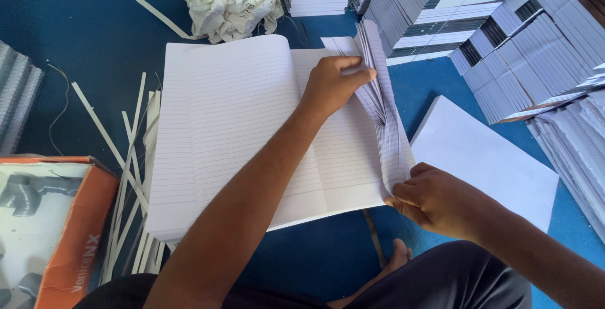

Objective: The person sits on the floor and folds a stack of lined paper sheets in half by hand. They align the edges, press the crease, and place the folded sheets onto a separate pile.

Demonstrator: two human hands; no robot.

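- You are pinching a fan of ruled sheets [382,104] at its top edge, your left hand [332,84] closing thumb and fingers on the paper.
- Your right hand [435,198] is gripping the same fan at its lower corner, fingers curled tight around it.
- Under your left palm, the open ruled stack [233,126] is lying flat on the blue floor [82,38].
- The sheets are looking thin, light and floppy, likely to crease or slip apart; holding them at both ends seems soundest.
- Beyond your right hand, a plain white sheet [485,157] is resting; paper strips [126,176] are trailing off past your left forearm.
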